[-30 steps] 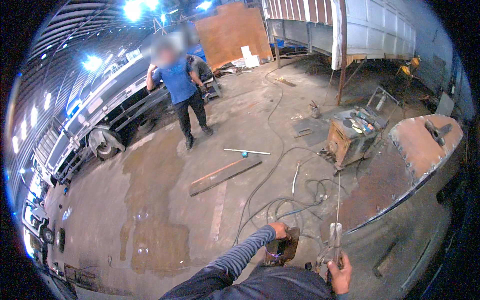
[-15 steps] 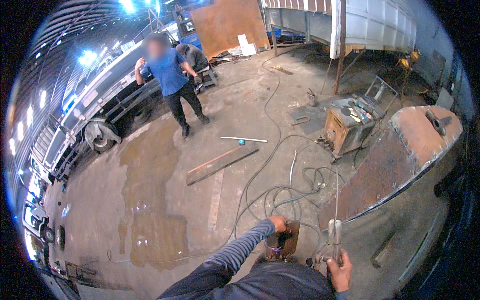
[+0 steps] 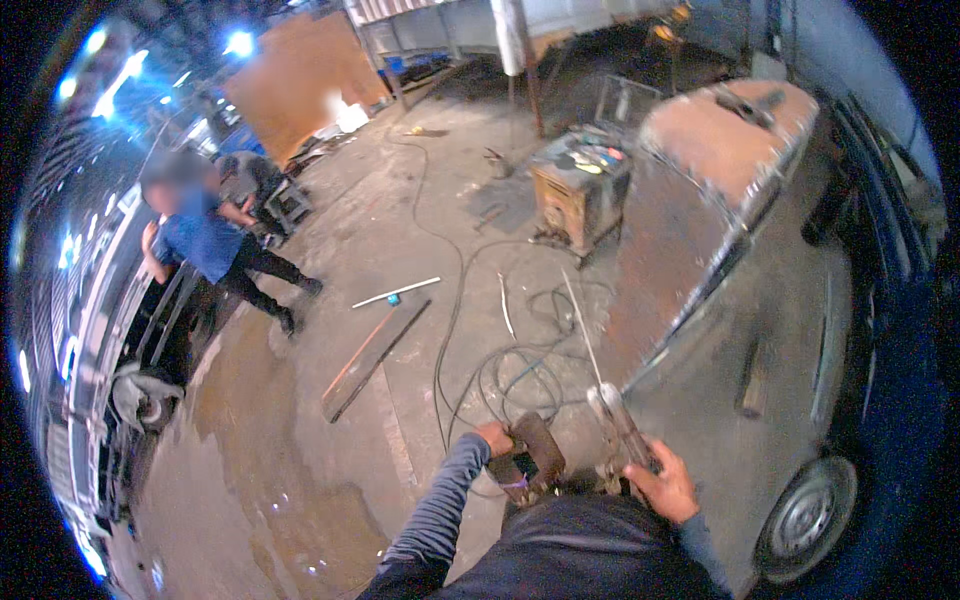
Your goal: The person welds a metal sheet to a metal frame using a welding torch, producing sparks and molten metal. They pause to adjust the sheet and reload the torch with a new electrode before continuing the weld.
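Note:
My left hand (image 3: 492,438) is closed on the edge of a brown welding shield (image 3: 543,448), which has a dark square pane and a bit of purple tie. The shield is in front of my body at the lower middle. To its right, my right hand (image 3: 668,487) grips a worn electrode holder (image 3: 624,425). A long thin welding rod (image 3: 582,327) sticks out of the holder's far end, pointing away over the floor. Beyond the rod, on the right, lies a large rusty welded steel piece (image 3: 668,235); the rod's tip appears apart from it.
Black cables (image 3: 520,385) lie coiled on the floor ahead. A rusty box-shaped machine (image 3: 575,195) bears several tools. Left of the cables is a plank (image 3: 375,362). A wheel (image 3: 805,520) stands at lower right. A person in blue (image 3: 205,245) stands at left, another sits behind.
The view has swung to the right, so the scene sits farther left and the wheel has come in. The rod now leans left. Both hands keep their holds.

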